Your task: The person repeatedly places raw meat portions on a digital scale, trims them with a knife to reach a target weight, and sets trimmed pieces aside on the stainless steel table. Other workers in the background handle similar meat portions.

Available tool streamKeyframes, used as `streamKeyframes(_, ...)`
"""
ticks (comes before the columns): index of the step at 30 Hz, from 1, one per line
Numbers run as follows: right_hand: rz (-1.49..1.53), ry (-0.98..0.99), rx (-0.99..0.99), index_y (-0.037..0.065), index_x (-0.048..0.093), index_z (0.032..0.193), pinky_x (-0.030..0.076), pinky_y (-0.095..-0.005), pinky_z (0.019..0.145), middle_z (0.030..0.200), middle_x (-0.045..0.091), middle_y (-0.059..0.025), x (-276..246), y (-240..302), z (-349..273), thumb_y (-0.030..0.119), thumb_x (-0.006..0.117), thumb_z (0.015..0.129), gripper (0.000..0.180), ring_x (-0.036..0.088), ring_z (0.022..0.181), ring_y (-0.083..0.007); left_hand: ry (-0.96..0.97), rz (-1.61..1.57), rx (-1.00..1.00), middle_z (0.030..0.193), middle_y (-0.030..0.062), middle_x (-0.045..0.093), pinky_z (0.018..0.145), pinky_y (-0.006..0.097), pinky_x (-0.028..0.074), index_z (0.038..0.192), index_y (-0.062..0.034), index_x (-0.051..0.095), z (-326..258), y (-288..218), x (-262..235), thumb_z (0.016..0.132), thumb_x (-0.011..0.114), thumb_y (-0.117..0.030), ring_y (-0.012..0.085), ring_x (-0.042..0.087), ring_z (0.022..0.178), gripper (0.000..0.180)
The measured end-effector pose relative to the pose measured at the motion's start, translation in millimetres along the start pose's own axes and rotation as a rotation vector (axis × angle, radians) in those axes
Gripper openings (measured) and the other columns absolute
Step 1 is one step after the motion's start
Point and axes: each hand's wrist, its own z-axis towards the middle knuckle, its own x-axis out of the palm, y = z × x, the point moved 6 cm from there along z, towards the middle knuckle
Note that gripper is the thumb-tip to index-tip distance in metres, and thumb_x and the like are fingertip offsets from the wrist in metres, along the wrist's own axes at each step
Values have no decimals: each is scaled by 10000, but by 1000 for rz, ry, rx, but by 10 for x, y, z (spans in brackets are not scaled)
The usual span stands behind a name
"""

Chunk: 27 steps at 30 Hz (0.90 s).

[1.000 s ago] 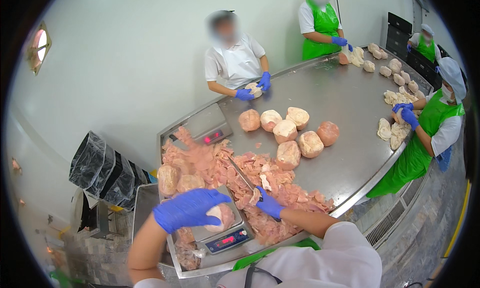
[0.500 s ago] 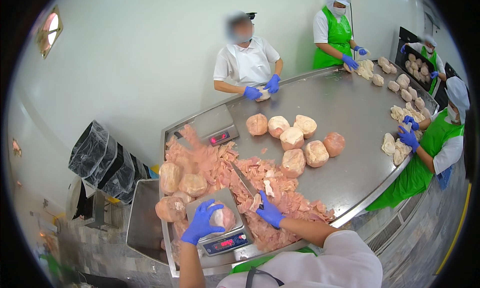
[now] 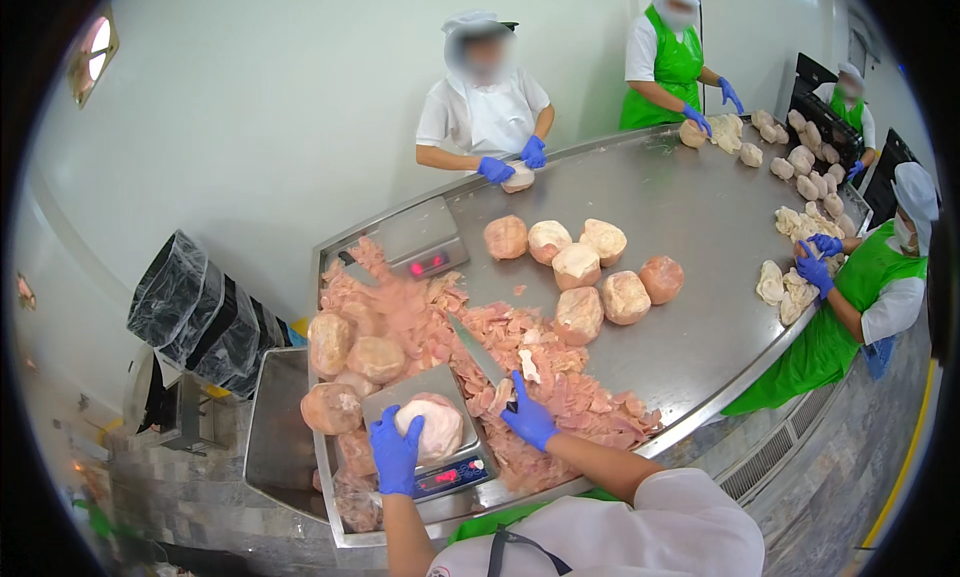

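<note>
A pale pink ball of raw meat (image 3: pixel 431 426) sits on the platform of a digital scale (image 3: pixel 408 391) with a lit red display. Gloved in blue, my left hand (image 3: pixel 397 451) is at the ball's left side, fingers stretched out and thumb over its edge. My right hand (image 3: pixel 531 418), also in a blue glove, grips the dark handle of a long knife (image 3: pixel 474 348). Its blade slants up and left above a heap of pink meat trimmings (image 3: pixel 560 387). A small whitish scrap (image 3: pixel 529 366) lies on the heap near the blade.
Meat balls (image 3: pixel 577 267) stand mid-table; others (image 3: pixel 330 342) crowd the left edge. A second scale (image 3: pixel 437 252) stands beyond the trimmings. A metal bin (image 3: pixel 275 417) adjoins the steel table (image 3: pixel 700 237). Co-workers (image 3: pixel 490 117) handle meat along the far and right sides.
My left hand has slid off the ball's top to its left side, showing more of the ball. The knife stays in my right hand. A far co-worker's hands have moved apart.
</note>
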Motion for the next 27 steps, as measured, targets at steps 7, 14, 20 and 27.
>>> streamKeyframes(7,-12,-14,-12,169,-8,1611,529,-527,733,945,699,-281,-1,30,-46,431,589,924,947,685,815,-455,-11,-247,-120,1104,208,576,906,433,475,1233,-19,595,-77,46,-83,854,775,-317,357,591,1018,514)
streamKeyframes(14,-61,-18,-33,146,-12,1608,524,-533,691,897,701,-271,34,7,-17,418,584,927,946,680,761,-454,-81,-377,-89,1164,156,575,961,386,457,1239,24,549,-107,196,82,869,763,-255,282,572,1067,510)
streamKeyframes(20,-42,22,18,165,-15,1612,527,-513,755,993,697,-276,42,-22,-10,455,603,933,963,684,866,-459,-86,-631,-186,1272,140,556,1046,353,414,1335,25,490,-178,225,240,929,698,-188,233,526,1187,503)
streamKeyframes(27,-77,12,12,159,-15,1610,524,-523,715,925,699,-270,19,16,-25,430,596,931,953,685,803,-451,-75,-665,-228,1316,152,545,1069,356,400,1377,22,475,-276,193,156,942,681,-197,238,519,1221,528)
